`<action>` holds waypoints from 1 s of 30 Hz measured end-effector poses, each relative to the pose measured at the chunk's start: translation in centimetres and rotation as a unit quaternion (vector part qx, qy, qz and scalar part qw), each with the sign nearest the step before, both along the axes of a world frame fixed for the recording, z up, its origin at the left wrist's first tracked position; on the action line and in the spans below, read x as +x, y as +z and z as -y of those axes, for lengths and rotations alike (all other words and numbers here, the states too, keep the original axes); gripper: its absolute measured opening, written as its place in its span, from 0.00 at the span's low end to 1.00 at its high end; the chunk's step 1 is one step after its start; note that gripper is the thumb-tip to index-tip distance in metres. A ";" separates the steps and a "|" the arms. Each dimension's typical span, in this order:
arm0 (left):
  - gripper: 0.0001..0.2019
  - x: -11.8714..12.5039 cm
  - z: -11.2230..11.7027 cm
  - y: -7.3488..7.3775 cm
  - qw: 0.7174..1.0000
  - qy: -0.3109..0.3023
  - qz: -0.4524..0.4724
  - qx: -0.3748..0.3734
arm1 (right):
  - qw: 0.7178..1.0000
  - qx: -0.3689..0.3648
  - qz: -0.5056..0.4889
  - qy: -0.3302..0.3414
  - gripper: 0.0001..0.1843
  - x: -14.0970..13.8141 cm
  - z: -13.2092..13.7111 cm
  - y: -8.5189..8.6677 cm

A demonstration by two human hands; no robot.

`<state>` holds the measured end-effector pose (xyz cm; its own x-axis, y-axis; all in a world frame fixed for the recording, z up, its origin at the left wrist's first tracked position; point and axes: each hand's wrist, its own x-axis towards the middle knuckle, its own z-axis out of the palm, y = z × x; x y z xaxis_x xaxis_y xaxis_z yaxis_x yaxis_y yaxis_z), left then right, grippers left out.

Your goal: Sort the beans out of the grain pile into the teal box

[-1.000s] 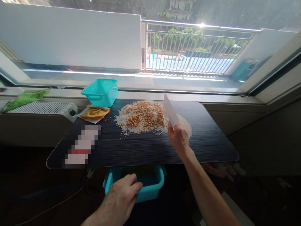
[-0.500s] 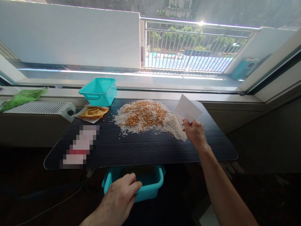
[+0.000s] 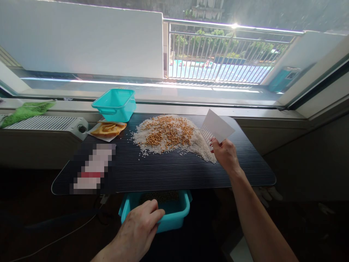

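My right hand (image 3: 225, 153) pinches a white card (image 3: 216, 125) with comb-like slits along its lower left side. The slit side stands against the right end of a spread heap of white rice (image 3: 200, 143). Round yellow soybeans (image 3: 174, 133) lie over the middle and left of that heap, on a dark wood-grain table (image 3: 169, 174). Below the table's near edge, my left hand (image 3: 143, 222) is closed over the front rim of a turquoise basin (image 3: 174, 222). Small greenish-brown grains (image 3: 163, 197) are partly visible in the shade inside it.
A second turquoise basin (image 3: 120, 111) stands at the table's far left corner. In front of it, a folded yellow-orange piece (image 3: 107, 129) rests on white paper. A blurred-out flat item (image 3: 95, 167) lies nearer. Left is a radiator (image 3: 43, 124) with a green cloth (image 3: 27, 112); a window stands behind.
The top of the white card has tipped very slightly left at the edge of the rice. My left hand keeps its hold on the basin rim, and the heap looks the same.
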<state>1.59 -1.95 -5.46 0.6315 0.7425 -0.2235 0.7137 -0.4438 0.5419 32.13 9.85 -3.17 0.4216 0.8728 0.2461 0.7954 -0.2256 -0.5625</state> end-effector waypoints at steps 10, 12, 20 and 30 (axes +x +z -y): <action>0.14 -0.2 0.1 -0.2 1.000 0.002 0.008 0.000 | 0.998 -0.009 -0.059 -0.002 0.18 0.2 0.3 0.2; 0.13 -0.2 0.1 -0.2 1.000 0.000 0.006 0.000 | 0.998 -0.019 -0.060 -0.004 0.17 0.4 0.1 0.2; 0.13 -0.1 0.0 -0.2 1.000 0.001 0.003 0.010 | 0.973 0.011 -0.216 0.080 0.16 -0.5 1.0 0.3; 0.13 0.0 -0.1 0.4 1.000 -0.001 0.004 0.006 | 0.991 -0.020 -0.109 0.074 0.17 -1.0 3.5 0.0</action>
<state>1.64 -1.85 -5.03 0.6343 0.7440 -0.2102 0.7090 -0.4514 0.5417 31.10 6.32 -3.14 0.3284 0.9359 0.1275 0.6819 -0.1415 -0.7176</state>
